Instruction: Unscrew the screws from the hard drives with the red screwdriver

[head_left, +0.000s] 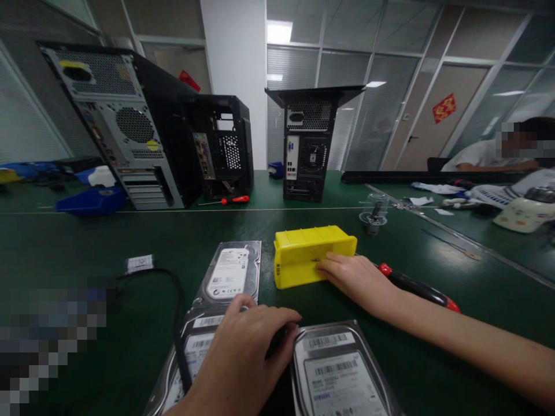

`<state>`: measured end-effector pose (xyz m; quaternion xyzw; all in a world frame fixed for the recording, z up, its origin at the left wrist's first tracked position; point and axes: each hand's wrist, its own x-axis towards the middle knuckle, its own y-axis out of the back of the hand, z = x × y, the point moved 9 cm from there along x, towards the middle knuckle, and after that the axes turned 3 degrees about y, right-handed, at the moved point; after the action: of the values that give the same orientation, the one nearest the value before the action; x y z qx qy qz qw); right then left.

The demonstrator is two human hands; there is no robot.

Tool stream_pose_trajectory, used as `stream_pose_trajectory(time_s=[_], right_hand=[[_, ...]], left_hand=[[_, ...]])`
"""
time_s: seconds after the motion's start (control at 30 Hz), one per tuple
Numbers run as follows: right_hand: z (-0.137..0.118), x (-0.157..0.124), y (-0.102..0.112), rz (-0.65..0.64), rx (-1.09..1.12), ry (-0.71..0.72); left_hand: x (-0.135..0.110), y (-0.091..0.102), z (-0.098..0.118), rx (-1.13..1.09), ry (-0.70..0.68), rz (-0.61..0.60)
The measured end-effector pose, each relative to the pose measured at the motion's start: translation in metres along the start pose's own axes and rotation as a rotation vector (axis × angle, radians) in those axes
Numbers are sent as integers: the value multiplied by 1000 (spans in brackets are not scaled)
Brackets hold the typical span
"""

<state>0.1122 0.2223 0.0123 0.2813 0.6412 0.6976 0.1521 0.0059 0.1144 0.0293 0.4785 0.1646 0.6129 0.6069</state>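
I recorded the right hand (353, 278) open, fingers touching the yellow bin (303, 254) on the worktop (433, 254). The left hand (247, 346) rested flat on a hard drive (207, 322), gripping nothing.

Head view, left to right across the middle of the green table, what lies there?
White label, far hard drive, yellow bin, red-and-black screwdriver.

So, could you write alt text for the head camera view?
On a green table, the right hand touches a yellow box and the left hand rests on one of three hard drives. A screwdriver lies beside the right arm; three computer cases stand behind.
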Motion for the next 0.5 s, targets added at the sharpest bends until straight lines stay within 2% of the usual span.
stream_pose_trajectory(time_s=[0.1,0.23,0.37,0.5], right_hand=[[-7,-18,25,123,44,48],[-24,-69,56,266,133,134],[-46,-122,66,314,125,203],[-66,-140,71,324,107,285]], left_hand=[[-1,-1,-1,3,6,-3],[-3,-1,-1,-10,-1,9],[-4,2,9,-22,-79,7],[-4,8,20,5,-126,-2]])
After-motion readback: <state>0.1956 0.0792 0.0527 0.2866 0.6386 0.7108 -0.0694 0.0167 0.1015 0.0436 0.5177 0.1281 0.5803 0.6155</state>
